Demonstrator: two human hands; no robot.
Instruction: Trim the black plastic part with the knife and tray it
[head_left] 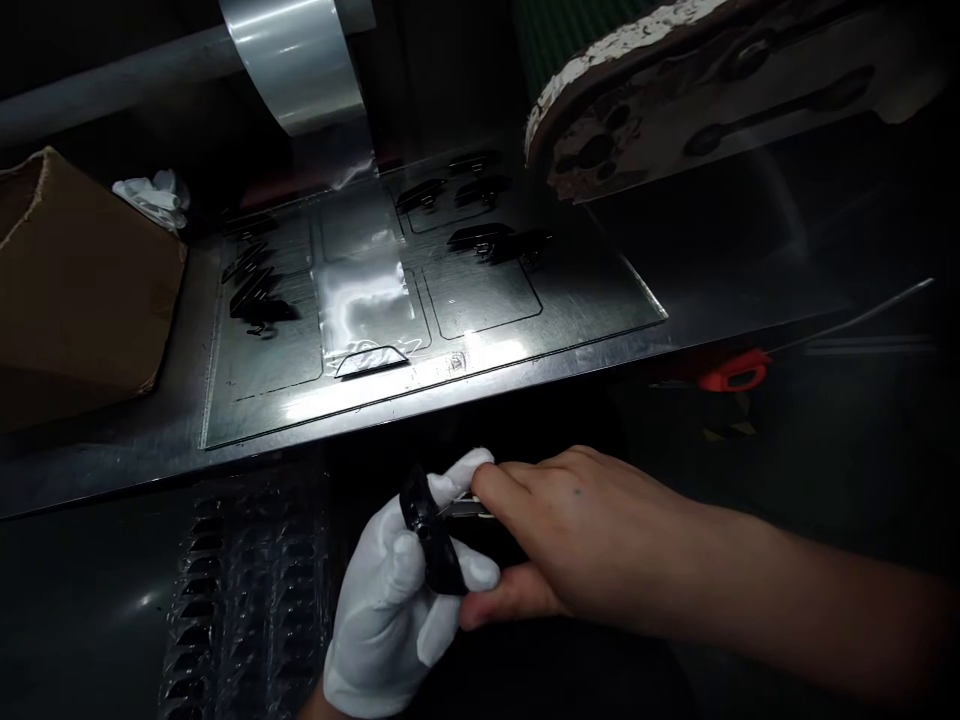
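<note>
I held the small black part (433,540) tight in my gloved left hand (390,600), just below the metal plate (585,300), while my bare right hand (570,540) pinched its shiny clip, so I went slowly.

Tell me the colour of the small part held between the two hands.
Black and glossy: the small part sits between the gloved left hand and bare right hand, seen in the head view.
</note>
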